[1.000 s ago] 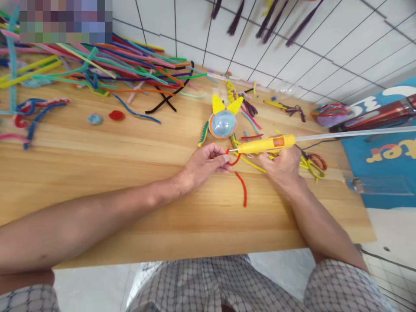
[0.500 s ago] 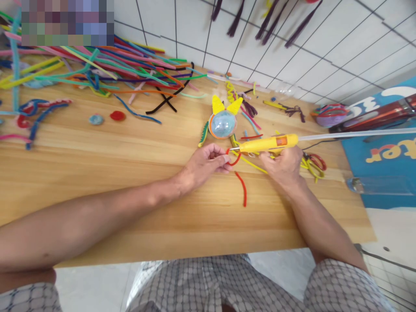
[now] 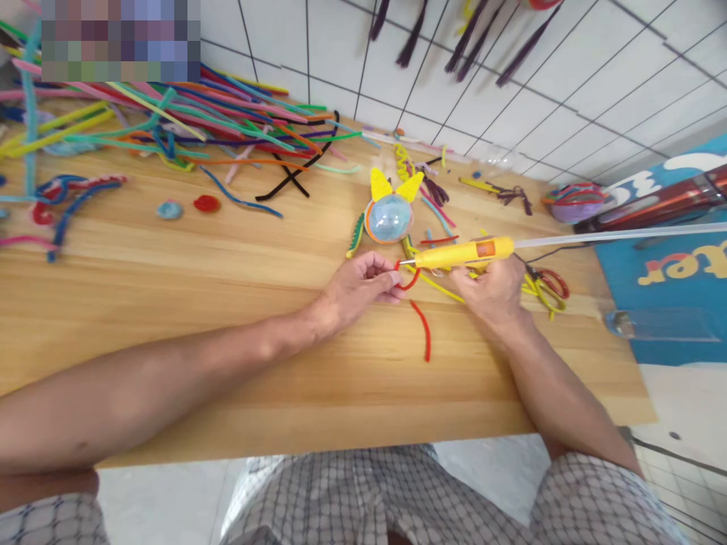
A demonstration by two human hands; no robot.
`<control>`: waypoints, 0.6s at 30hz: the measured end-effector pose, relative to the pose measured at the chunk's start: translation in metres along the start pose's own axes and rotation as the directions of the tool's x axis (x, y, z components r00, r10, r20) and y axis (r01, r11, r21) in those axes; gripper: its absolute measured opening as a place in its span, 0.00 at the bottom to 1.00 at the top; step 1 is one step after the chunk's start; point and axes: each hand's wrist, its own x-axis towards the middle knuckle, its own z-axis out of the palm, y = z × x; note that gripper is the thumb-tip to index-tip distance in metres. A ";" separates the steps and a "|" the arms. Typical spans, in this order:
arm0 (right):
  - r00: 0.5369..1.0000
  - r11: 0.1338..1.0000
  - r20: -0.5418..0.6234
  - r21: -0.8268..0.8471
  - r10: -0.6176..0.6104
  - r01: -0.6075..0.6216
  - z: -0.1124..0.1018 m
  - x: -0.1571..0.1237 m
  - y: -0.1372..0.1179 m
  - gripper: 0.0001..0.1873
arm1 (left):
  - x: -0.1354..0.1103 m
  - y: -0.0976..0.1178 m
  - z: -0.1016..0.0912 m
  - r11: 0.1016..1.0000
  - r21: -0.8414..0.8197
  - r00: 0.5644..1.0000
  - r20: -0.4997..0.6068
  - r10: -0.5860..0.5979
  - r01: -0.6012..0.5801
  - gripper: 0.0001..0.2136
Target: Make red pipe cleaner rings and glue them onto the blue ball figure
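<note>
My left hand [image 3: 372,278] pinches a curved red pipe cleaner [image 3: 410,283] between thumb and fingers. In my right hand [image 3: 493,286] is a yellow hot glue gun [image 3: 463,252], gripped by its handle, with a clear glue stick [image 3: 596,236] sticking out of its back. The gun's metal nozzle points left and meets the upper end of the red piece, close to my left fingertips. A second short red pipe cleaner [image 3: 423,331] lies on the table just below. Beyond my hands sits a clear domed ball [image 3: 390,217] with blue inside, an orange rim and two yellow ears.
Many coloured pipe cleaners [image 3: 238,113] are heaped at the back left. A red pom-like disc [image 3: 207,203] and a blue one [image 3: 169,210] lie left of the ball. Scissors [image 3: 550,291] rest beside my right hand. Dark tassels [image 3: 413,34] hang at the tiled wall.
The glue gun and my right hand have shifted very slightly left. The nozzle stays at the red pipe cleaner, and my left hand holds still.
</note>
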 end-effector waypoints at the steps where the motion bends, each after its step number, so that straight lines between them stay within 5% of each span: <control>1: 1.000 1.000 -0.006 0.003 0.002 -0.002 0.000 0.000 0.000 0.05 | 0.000 0.000 0.000 1.000 0.000 1.000 0.001 -0.001 0.001 0.08; 18: 0.988 0.985 0.041 0.077 0.149 -0.152 -0.007 0.003 0.006 0.09 | 0.002 -0.003 -0.002 1.000 0.002 1.000 0.030 -0.002 0.002 0.09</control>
